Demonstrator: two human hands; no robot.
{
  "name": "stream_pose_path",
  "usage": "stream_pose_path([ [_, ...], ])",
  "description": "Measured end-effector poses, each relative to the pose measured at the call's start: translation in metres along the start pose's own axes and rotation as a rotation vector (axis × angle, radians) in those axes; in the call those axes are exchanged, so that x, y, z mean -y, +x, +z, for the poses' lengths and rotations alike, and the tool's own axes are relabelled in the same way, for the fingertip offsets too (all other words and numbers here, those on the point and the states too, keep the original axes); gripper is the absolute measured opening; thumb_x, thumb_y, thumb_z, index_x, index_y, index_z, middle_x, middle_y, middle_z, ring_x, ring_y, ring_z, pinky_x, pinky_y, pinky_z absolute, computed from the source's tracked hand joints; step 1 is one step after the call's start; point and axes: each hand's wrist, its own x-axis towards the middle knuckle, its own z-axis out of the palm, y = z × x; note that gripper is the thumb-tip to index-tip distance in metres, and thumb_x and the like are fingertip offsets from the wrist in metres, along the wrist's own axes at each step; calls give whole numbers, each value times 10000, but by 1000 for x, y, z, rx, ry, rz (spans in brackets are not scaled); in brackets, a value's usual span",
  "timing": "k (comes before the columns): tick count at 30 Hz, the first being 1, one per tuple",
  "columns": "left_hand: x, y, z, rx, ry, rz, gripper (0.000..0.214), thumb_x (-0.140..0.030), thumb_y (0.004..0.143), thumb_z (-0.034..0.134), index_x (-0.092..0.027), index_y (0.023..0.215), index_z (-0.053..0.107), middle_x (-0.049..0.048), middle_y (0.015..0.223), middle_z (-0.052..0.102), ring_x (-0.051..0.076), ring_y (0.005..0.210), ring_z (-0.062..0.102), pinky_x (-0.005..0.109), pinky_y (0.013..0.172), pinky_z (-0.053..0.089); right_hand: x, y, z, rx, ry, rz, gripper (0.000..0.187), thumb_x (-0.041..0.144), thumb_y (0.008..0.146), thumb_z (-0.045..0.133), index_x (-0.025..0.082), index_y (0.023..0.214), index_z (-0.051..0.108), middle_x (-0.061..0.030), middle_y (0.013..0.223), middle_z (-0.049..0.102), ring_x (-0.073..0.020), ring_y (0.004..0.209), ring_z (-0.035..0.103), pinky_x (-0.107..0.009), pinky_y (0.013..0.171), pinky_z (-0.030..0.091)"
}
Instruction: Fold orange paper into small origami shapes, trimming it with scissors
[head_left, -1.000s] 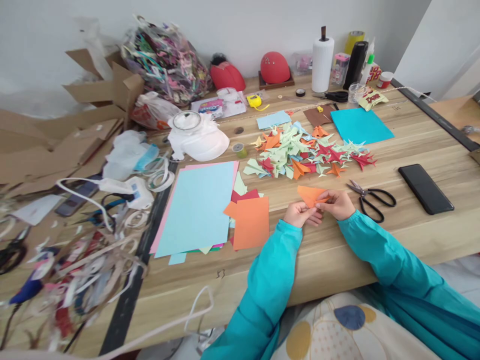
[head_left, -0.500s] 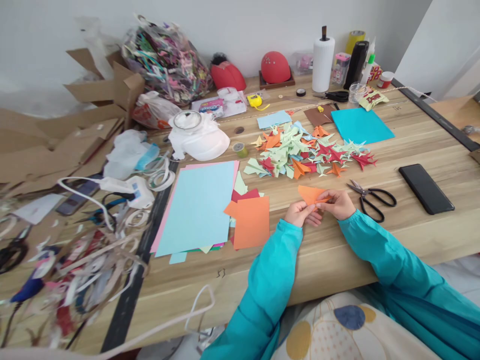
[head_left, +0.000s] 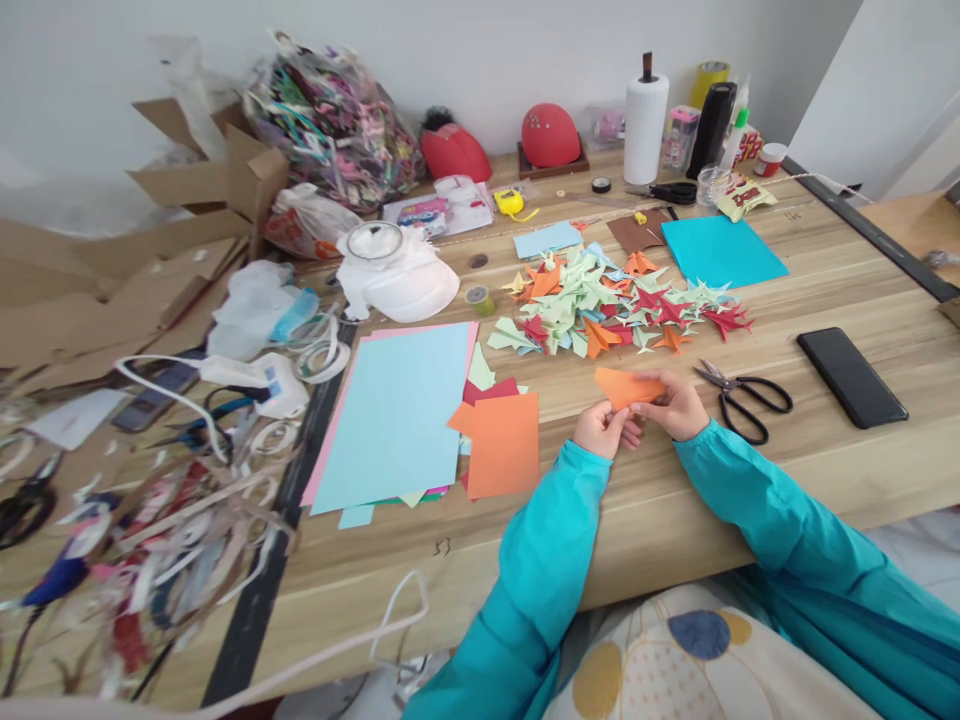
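Observation:
Between both hands I hold a folded piece of orange paper just above the wooden table. My left hand pinches its lower left edge, while my right hand grips the right side with thumb and fingers. Beyond the hands lies a heap of folded paper pieces in pale green, orange, red and blue. To the left, a flat orange sheet rests by a stack of larger sheets with a light blue sheet on top. Black-handled scissors lie beside my right hand.
A black phone lies at the right, and turquoise paper farther back. A white paper towel roll stands near the wall. Ribbons and cables clutter the left side, by an open cardboard box.
Both hands have shifted slightly on the orange paper. My right fingers have moved up along its upper edge, and more of the paper's face shows.

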Motion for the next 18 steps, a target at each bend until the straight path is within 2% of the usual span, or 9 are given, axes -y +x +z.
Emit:
stream_pose_path([
  [2, 1, -1, 0, -33, 12, 50, 360, -485, 674, 619, -142, 701, 512, 20, 512, 622, 134, 392, 574, 249, 393, 487, 1, 1, 2, -21, 87, -8, 742, 401, 495, 787, 217, 1128, 448, 10, 691, 641, -134, 554, 601, -257, 525, 499],
  [4, 1, -2, 0, -59, 23, 104, 355, -494, 687, 600, -150, 709, 515, 28, 549, 641, 136, 414, 585, 259, 416, 500, 1, 2, 4, -29, 157, 6, 789, 393, 474, 797, 229, 1145, 417, 18, 698, 646, -130, 561, 599, -258, 536, 496],
  [6, 1, -4, 0, -66, 40, 143, 354, -505, 699, 583, -158, 691, 511, 36, 576, 653, 136, 432, 594, 256, 430, 505, -1, 2, 6, 12, 174, 28, 632, 395, 480, 794, 200, 1008, 507, 24, 649, 632, -112, 517, 563, -245, 500, 470],
  [8, 1, -5, 1, -57, 56, 169, 365, -517, 702, 574, -164, 654, 496, 43, 587, 658, 135, 437, 596, 247, 424, 500, -3, 2, 7, 101, 146, 38, 389, 417, 542, 758, 158, 766, 574, 28, 540, 583, -88, 449, 495, -230, 441, 415],
  [9, 1, -5, 1, -51, 62, 179, 371, -521, 701, 573, -165, 637, 487, 46, 588, 659, 135, 436, 595, 243, 418, 497, -4, 1, 7, 139, 129, 36, 334, 428, 578, 735, 147, 656, 573, 27, 494, 556, -81, 427, 466, -228, 421, 390],
  [12, 1, -6, 2, -34, 79, 187, 369, -516, 705, 573, -165, 636, 485, 43, 581, 656, 131, 427, 591, 239, 412, 497, -4, -1, 8, 141, 97, 37, 350, 440, 602, 716, 143, 505, 557, 24, 422, 514, -78, 393, 433, -230, 391, 354],
  [16, 2, -5, 0, -9, 91, 174, 346, -499, 712, 572, -165, 658, 499, 40, 582, 655, 136, 427, 591, 254, 420, 508, 0, -2, 7, 76, 112, 91, 332, 427, 526, 766, 144, 505, 595, 20, 411, 535, -87, 369, 452, -234, 377, 370],
  [18, 2, -5, 0, -5, 91, 167, 340, -491, 711, 575, -165, 655, 497, 42, 585, 657, 139, 431, 595, 260, 426, 512, 1, -2, 7, 61, 131, 111, 335, 439, 531, 761, 144, 501, 605, 17, 405, 542, -86, 359, 458, -230, 372, 377],
])
